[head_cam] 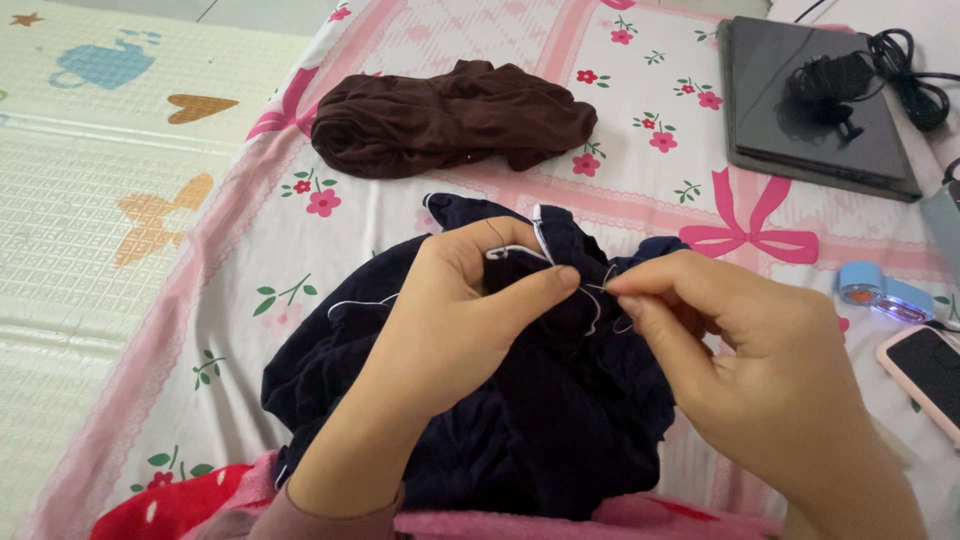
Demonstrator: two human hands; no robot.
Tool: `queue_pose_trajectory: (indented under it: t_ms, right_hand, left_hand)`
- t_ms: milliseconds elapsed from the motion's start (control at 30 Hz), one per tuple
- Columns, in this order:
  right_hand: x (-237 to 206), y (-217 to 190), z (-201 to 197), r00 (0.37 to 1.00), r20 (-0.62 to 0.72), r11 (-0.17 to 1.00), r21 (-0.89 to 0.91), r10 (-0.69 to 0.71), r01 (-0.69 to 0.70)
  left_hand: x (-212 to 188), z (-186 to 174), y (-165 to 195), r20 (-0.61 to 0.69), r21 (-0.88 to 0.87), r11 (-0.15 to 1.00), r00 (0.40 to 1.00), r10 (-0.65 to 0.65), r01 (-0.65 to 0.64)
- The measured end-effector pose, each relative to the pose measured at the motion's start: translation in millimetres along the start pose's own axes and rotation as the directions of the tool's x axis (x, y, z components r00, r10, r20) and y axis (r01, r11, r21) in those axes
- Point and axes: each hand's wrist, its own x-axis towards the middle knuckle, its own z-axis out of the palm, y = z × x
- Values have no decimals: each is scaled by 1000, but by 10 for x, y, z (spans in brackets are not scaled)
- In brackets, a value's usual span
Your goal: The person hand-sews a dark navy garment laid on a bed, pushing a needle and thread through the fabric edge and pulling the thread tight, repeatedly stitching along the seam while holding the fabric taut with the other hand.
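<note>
A dark navy garment (540, 420) with thin white edging lies bunched on the bed in front of me. My left hand (455, 320) grips a fold of it near the top, thumb and forefinger pinched on the cloth. My right hand (740, 345) meets it from the right, fingertips pinched together on a fine thread or needle (600, 290) at the white-trimmed edge; which of the two it is I cannot tell. The two hands nearly touch at the fingertips.
A rolled brown garment (450, 120) lies further up the floral pink-and-white bedsheet (640, 190). A dark laptop (810, 110) with a black cable (900, 70) sits top right. A blue small device (885, 290) and a phone (925, 375) lie at right. A patterned floor mat (110, 180) is left.
</note>
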Motion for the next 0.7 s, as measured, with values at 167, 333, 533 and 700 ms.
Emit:
queue_pose_trajectory:
  t_ms: [167,333,533,700]
  right_hand:
    - [-13,32,-2,999,29,999,-30,30,-30]
    - [-18,89,92,1000,24,999,-45,10,-9]
    - [13,192,466,1000,-5,970,241,31,-29]
    - [-50,338,741,987,-9,806,579,158,-124]
  left_hand:
    - [-29,7,33,7,128,990,998,66,-66]
    - [-110,42,30,-50,418,891,975,218,-178]
    - [-215,141,-23,-30,718,548,767,640,-429]
    - [-288,336,-167,115,882,242,682,722,-404]
